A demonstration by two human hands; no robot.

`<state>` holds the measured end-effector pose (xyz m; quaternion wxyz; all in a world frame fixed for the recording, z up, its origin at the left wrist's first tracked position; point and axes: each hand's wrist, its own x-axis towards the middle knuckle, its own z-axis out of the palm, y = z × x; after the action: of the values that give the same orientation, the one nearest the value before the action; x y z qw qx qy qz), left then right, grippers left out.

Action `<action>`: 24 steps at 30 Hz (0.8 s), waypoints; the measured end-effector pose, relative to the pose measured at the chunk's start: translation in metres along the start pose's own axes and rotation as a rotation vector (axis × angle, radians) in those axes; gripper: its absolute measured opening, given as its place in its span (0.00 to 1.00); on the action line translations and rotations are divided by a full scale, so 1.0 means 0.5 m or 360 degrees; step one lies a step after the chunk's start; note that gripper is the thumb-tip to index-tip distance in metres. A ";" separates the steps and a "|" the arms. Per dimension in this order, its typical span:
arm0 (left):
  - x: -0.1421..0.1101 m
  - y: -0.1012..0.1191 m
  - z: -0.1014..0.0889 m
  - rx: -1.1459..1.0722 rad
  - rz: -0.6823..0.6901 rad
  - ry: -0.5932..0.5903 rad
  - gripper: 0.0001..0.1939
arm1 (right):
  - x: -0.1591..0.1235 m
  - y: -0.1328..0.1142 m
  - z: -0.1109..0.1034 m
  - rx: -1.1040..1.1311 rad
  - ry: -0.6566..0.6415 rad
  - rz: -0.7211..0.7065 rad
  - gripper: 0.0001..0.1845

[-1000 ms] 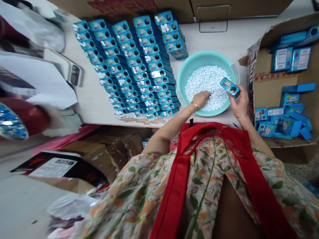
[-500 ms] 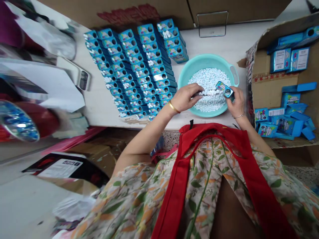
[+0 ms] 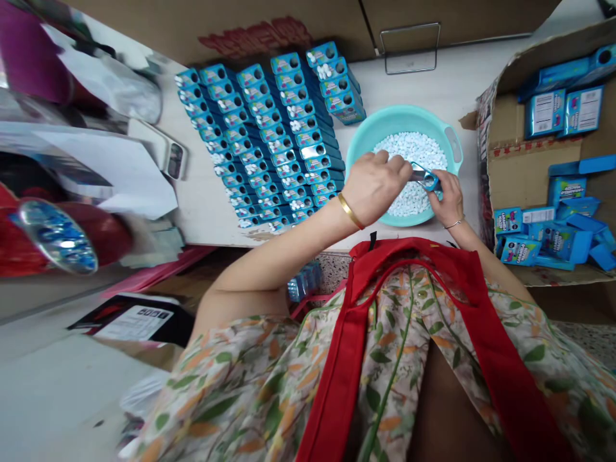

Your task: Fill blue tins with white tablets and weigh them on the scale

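**Small box held over a basin of white pellets**

The right hand grasps a blue printed box above the aqua basin. The left hand has curled fingers at the box's near-left end; whether it grips anything is hidden. A tilt or knock could make white pellets miss the small round opening and scatter. The left forearm lies close to the filled rows on the tabletop; a sideways sweep might topple them or shake loose pellets heaped on top. A cardboard carton of blue boxes limits room rightward.
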<state>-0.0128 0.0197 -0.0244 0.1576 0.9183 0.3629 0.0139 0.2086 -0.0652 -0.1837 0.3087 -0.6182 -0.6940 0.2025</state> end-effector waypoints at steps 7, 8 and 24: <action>0.016 -0.098 0.139 -0.0670 0.0120 0.0128 0.33 | 0.001 -0.011 -0.001 0.0309 -0.0117 0.0137 0.27; 0.022 -0.099 0.156 -0.0697 0.0136 0.0061 0.31 | 0.009 -0.017 -0.003 0.0375 -0.0155 0.0141 0.28; 0.019 -0.420 0.202 -0.0475 -0.0806 0.0361 0.17 | 0.024 0.121 -0.031 -0.0174 -0.0068 0.0877 0.34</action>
<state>-0.1310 0.1421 -0.1841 0.2476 0.7580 0.5893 0.1296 0.2631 -0.0457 -0.2106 0.1935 -0.7947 -0.5161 0.2542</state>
